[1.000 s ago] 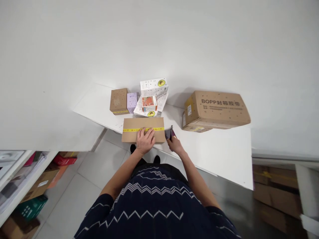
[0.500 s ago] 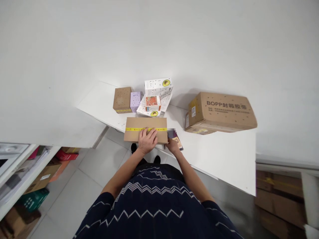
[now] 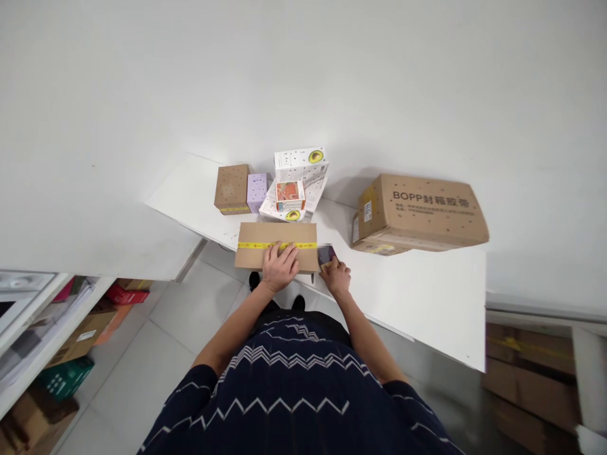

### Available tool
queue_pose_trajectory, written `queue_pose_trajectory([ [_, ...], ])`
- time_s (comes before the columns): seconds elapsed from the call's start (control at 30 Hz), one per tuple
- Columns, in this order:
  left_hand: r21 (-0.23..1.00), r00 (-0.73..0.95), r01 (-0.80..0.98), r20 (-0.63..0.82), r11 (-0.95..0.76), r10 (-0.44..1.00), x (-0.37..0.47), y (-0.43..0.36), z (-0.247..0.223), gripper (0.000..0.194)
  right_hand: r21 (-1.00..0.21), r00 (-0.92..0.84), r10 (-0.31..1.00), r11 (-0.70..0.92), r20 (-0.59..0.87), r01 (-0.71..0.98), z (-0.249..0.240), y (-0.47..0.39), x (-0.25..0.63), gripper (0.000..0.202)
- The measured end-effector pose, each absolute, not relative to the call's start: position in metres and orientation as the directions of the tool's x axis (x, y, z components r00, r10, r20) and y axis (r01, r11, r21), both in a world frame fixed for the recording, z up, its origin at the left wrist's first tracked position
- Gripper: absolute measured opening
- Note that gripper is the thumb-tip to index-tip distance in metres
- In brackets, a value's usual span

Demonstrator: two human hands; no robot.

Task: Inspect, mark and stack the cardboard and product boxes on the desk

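Carton (image 3: 251, 256), brown, yellow tape along its top, under the left hand (image 3: 280, 265) at the table's near edge. Dark flat item (image 3: 325, 253) at the carton's right end, partly covered by the right hand (image 3: 337, 277); what it is, unclear. Just behind the carton: white avocado-print boxes (image 3: 301, 165), one upright, one lying, with an orange-red box (image 3: 290, 194) in front of the upright one. Left of these, a purple box (image 3: 257, 191) beside a small brown box (image 3: 232, 188). Larger "BOPP" carton (image 3: 431, 208) well to the right; white table (image 3: 427, 297) beneath all.

Left hand palm down, fingers extended and slightly spread across the tape, not clasping. Right hand bent over the dark item; cannot tell whether it grips. Both forearms reach forward from the body.

Carton's taped top closed, contents hidden; BOPP carton's contents likewise unseen. Lower left, shelf (image 3: 28, 313) with papers, and a red box (image 3: 127, 294) and teal box (image 3: 66, 378) below; lower right, stacked brown cartons (image 3: 531, 385).
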State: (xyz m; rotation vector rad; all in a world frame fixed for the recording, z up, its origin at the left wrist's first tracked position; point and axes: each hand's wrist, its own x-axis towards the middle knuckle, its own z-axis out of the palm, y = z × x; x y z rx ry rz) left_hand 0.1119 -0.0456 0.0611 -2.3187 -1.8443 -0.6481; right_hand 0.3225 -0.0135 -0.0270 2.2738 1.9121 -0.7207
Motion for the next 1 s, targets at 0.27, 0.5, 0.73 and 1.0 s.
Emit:
queue_pose_trajectory([
  [0.27, 0.196, 0.162, 0.950, 0.359, -0.244, 0.919, 0.112, -0.045, 0.062, 0.041, -0.538, 0.151, 0.819, -0.490, -0.553, 0.686, -0.012, -0.014, 0.340, 0.080],
  [0.5, 0.207, 0.157, 0.949, 0.350, -0.239, 0.923, 0.113, -0.044, 0.064, 0.040, -0.697, -0.191, 0.752, -0.658, -0.631, -0.284, 0.049, -0.039, 0.358, 0.062],
  [0.73, 0.195, 0.155, 0.951, 0.366, -0.239, 0.918, 0.113, -0.044, 0.066, 0.039, -0.576, -0.355, 0.806, -0.588, -0.473, -0.568, 0.127, -0.045, 0.343, 0.065],
  [1.0, 0.202, 0.160, 0.948, 0.366, -0.246, 0.917, 0.107, -0.045, 0.052, 0.038, -0.278, -0.684, 0.603, -0.797, -0.410, -0.536, 0.133, -0.070, 0.288, 0.055],
])
